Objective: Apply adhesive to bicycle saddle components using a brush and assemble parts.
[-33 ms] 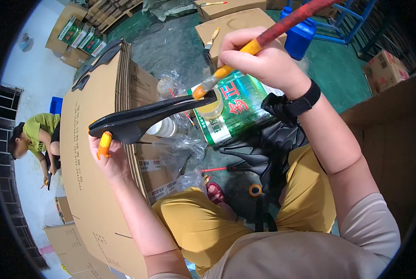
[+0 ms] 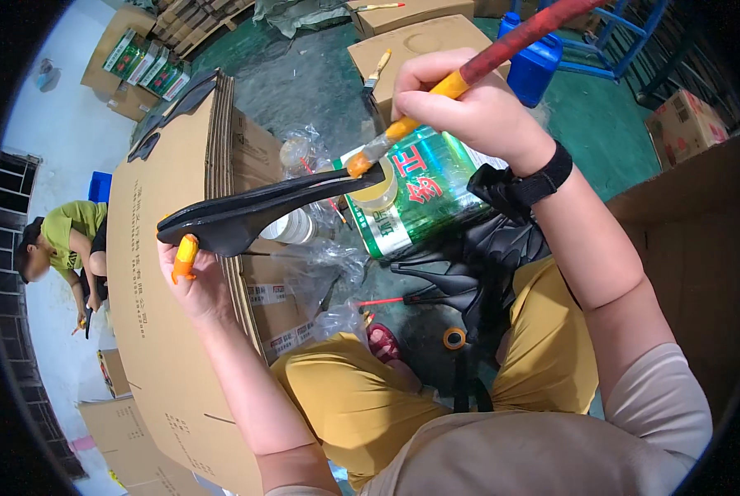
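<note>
My left hand, one finger wrapped in orange tape, grips the wide end of a long black piece shaped like a bicycle saddle. The narrow end of that piece points right, above a green tin. My right hand is closed round a paintbrush with a red and yellow handle. Its bristles touch the upper side of the narrow end. Behind that end a round tub with something yellowish in it stands on the tin. More black pieces lie in a heap beside my right knee.
A tall stack of flat cardboard rises at my left, with black pieces on its far end. Another brush rests on a carton. A blue jerrycan stands beyond. At far left another person crouches, holding a black piece.
The brush and my right hand have shifted very slightly to the right along the narrow end. My left hand and the black piece stay nearly still.
</note>
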Tool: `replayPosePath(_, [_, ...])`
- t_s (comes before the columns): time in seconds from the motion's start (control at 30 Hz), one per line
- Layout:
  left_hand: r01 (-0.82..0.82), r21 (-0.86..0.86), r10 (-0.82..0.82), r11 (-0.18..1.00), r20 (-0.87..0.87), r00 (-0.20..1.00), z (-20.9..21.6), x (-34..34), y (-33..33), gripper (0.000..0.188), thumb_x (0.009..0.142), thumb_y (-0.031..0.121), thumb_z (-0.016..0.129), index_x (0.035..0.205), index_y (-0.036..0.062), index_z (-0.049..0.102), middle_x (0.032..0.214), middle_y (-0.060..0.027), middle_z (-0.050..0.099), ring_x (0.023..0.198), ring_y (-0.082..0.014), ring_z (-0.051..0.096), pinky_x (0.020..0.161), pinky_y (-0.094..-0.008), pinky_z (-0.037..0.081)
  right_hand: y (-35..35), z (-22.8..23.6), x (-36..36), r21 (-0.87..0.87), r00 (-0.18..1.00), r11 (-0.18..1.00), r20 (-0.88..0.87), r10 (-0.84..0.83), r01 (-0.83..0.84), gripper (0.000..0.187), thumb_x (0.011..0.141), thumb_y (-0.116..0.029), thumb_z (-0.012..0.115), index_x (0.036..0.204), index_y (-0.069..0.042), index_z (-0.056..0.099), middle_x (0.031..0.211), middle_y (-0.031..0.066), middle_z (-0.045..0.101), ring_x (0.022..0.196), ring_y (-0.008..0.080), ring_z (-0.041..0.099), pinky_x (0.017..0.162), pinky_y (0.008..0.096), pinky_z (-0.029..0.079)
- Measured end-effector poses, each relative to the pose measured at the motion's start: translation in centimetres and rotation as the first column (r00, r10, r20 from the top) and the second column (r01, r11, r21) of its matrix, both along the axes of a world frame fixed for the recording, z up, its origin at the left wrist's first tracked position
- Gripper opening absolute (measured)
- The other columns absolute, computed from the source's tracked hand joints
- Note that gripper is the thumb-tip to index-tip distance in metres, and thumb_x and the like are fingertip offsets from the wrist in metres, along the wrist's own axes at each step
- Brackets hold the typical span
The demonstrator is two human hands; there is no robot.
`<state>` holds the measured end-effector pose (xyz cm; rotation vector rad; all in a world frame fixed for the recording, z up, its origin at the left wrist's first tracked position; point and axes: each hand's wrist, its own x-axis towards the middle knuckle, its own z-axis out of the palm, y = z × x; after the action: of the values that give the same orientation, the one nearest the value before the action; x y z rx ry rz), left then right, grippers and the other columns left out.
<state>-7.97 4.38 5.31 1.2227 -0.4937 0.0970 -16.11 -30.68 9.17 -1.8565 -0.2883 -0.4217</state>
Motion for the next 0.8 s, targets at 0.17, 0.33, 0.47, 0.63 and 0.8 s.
replayPosePath(0.17, [0.022, 0.005, -0.022, 1.0, 0.096, 0.995, -0.8, 0.7, 2.2, 0.041, 0.08, 0.016, 0.065, 0.114, 0.0002, 0.048, 0.109, -0.0114, 0.057, 0.103, -0.0203, 0.056, 0.095, -0.0337, 0.042, -0.8, -1.7, 1.4, -0.019, 0.999, 0.999, -0.012, -0.042, 0.041, 0.018, 0.077, -0.018, 0.056, 0.07, -0.002, 0.058, 0.066, 0.002, 0.057, 0.062, 0.009, 0.052, 0.057, 0.0243, 0.041])
replayPosePath(0.33, [-0.145, 0.1, 0.13, 0.984, 0.146, 0.981, 0.0, -0.5, 1.7, 0.04, 0.077, 0.004, 0.066, 0.112, 0.0011, 0.049, 0.107, -0.0103, 0.058, 0.101, -0.0194, 0.056, 0.097, -0.0348, 0.04, 0.3, -7.1, 4.4, -0.107, 0.959, 0.987, -0.246, -0.142, 0.119, 0.022, 0.077, -0.026, 0.06, 0.074, -0.004, 0.061, 0.069, 0.0073, 0.059, 0.068, 0.0194, 0.058, 0.065, 0.0317, 0.045])
replayPosePath(0.47, [-0.162, 0.265, 0.085, 0.951, 0.279, 0.956, 0.2, -1.1, 1.1, 0.04, 0.072, 0.0, 0.07, 0.108, 0.0029, 0.052, 0.103, -0.0097, 0.059, 0.098, -0.0193, 0.057, 0.101, -0.0376, 0.036, 1.5, -12.1, 5.8, -0.241, 0.963, 0.97, -0.255, -0.083, 0.019, 0.023, 0.076, -0.025, 0.066, 0.075, -0.002, 0.061, 0.069, 0.0107, 0.06, 0.067, 0.0223, 0.058, 0.064, 0.0328, 0.045])
replayPosePath(0.63, [-0.325, 0.377, 0.131, 0.867, 0.457, 0.88, 0.9, -2.5, -0.1, 0.023, 0.074, 0.007, 0.069, 0.095, 0.0058, 0.058, 0.091, -0.0061, 0.063, 0.095, -0.0213, 0.058, 0.111, -0.0511, 0.013, 2.5, -9.6, 6.6, -0.303, 0.974, 0.952, -0.224, -0.025, -0.045, 0.022, 0.073, -0.023, 0.069, 0.076, -0.002, 0.062, 0.071, 0.014, 0.061, 0.068, 0.0276, 0.06, 0.065, 0.0362, 0.047])
replayPosePath(0.8, [-0.37, 0.456, 0.057, 0.809, 0.567, 0.822, 1.9, -3.1, -1.4, 0.014, 0.074, 0.013, 0.069, 0.083, 0.0084, 0.06, 0.082, -0.0029, 0.065, 0.088, -0.0219, 0.061, 0.11, -0.0535, 0.014, 1.7, -11.5, 6.9, -0.232, 0.919, 0.971, -0.393, -0.039, -0.058, 0.021, 0.072, -0.023, 0.066, 0.076, -0.002, 0.063, 0.072, 0.0124, 0.062, 0.07, 0.0241, 0.061, 0.069, 0.0343, 0.048])
